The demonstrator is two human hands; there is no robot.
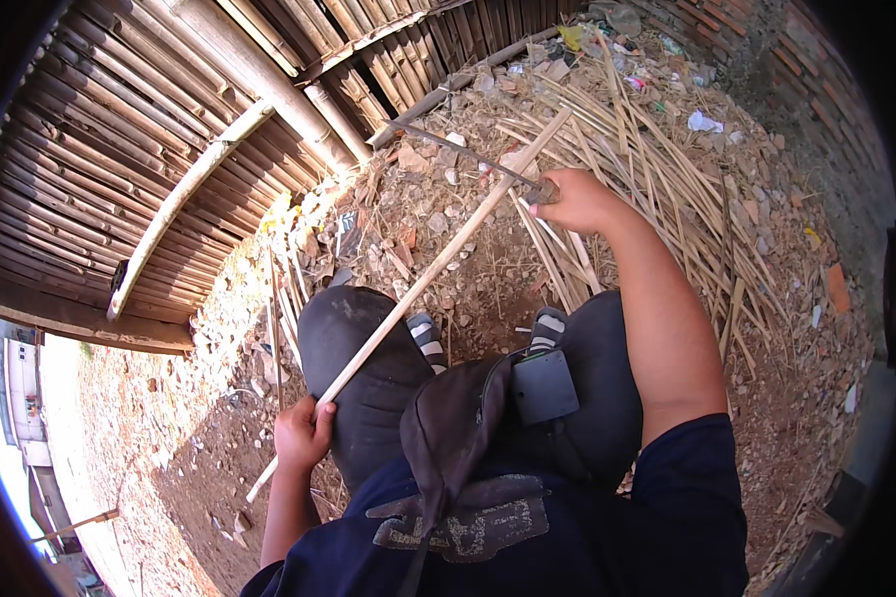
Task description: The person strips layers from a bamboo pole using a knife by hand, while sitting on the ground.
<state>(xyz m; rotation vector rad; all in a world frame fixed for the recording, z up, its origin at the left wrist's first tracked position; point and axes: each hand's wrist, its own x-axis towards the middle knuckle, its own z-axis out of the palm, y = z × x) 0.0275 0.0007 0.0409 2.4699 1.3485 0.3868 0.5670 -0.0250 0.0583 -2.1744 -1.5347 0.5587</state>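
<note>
My left hand (304, 436) is closed around a long pale bamboo strip (438, 264) near its lower end. The strip slants up to the right across my left knee, its far end past my right hand. In my right hand (574, 202) is the handle of a long, narrow, dark-bladed knife (458, 149). Its blade points to the upper left and crosses the strip near the strip's far end; I cannot tell how deeply it touches. Below the strip, a dark bag (453, 413) lies over my lap, and a flat dark rectangular object (546, 388) rests by my right thigh.
A large heap of split bamboo strips (667, 214) lies on the rubble-strewn ground at the right. A bamboo-slat structure (159, 149) stands at the upper left, and a brick wall (816, 90) at the far right. Litter (705, 122) is scattered behind the heap.
</note>
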